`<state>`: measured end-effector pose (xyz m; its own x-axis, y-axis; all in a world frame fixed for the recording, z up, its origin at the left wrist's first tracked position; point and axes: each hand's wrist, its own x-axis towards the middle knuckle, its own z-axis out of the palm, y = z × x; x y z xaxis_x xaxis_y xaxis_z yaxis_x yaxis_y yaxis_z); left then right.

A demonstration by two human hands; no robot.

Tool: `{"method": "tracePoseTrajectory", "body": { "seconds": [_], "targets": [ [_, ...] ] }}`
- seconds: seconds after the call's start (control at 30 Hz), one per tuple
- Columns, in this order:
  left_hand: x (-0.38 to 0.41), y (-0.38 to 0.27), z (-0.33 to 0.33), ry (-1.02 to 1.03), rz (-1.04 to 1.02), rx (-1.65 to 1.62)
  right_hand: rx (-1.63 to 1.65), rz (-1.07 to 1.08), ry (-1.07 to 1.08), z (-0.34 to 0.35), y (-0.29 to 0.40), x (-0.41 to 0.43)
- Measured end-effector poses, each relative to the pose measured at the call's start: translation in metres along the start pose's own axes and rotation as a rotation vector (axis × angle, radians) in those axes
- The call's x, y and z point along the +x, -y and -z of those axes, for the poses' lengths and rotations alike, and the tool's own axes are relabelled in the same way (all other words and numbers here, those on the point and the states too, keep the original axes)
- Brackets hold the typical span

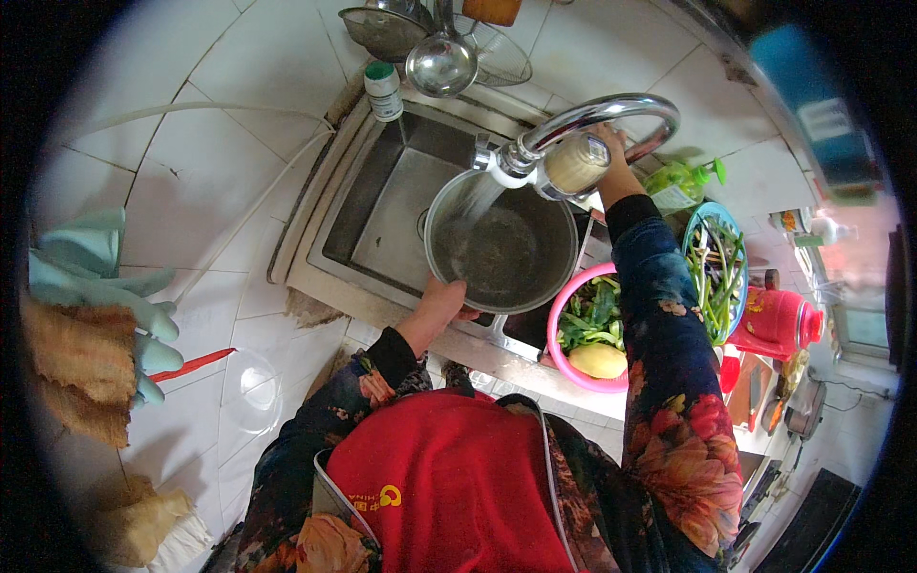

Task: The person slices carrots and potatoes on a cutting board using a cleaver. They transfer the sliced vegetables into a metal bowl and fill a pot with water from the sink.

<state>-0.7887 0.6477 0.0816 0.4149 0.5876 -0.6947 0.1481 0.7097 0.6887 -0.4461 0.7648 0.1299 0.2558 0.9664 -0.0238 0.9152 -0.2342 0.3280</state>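
A grey metal pot (pixel 512 247) sits over the right part of the steel sink (pixel 390 208), its handle pointing toward me. My left hand (pixel 438 304) grips its near left rim, thumb on the outside. Water streams into the pot from a chrome gooseneck faucet (pixel 602 111) fitted with a filter cartridge (pixel 577 166). Behind that filter is my right hand (pixel 610 147), by the base of the faucet. Its fingers are mostly hidden, so what they hold does not show.
Right of the pot stands a pink basket (pixel 551 326) with leafy greens and a yellow-skinned vegetable (pixel 598 360). Beyond my right arm are a blue basin (pixel 738 315) of green stalks, a green bottle (pixel 673 188) and a red thermos (pixel 774 322). A ladle (pixel 442 66) hangs above; a white bottle (pixel 383 91) stands at the sink's corner.
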Motion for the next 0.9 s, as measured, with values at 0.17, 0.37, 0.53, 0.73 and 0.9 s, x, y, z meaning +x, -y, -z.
{"method": "tracePoseTrajectory", "body": {
  "seconds": [0.17, 0.37, 0.53, 0.73, 0.9],
  "targets": [
    [-0.001, -0.002, 0.001, -0.029, 0.053, 0.004, 0.074, -0.041, -0.016, -0.011, 0.001, 0.006],
    [0.004, 0.003, 0.001, -0.041, 0.088, -0.009, 0.044, -0.026, -0.151, -0.049, -0.008, 0.013],
    [-0.001, -0.001, 0.002, 0.018, 0.073, -0.063, 0.189, -0.013, -0.257, -0.094, -0.022, 0.022],
    [-0.001, -0.009, 0.012, -0.007, 0.007, 0.034, 0.697, 0.062, -0.410, -0.154, -0.023, 0.054],
    [0.002, -0.007, 0.016, -0.004, 0.042, 0.045, 1.185, 0.122, -0.494, -0.211, -0.035, 0.080]
  ]
}}
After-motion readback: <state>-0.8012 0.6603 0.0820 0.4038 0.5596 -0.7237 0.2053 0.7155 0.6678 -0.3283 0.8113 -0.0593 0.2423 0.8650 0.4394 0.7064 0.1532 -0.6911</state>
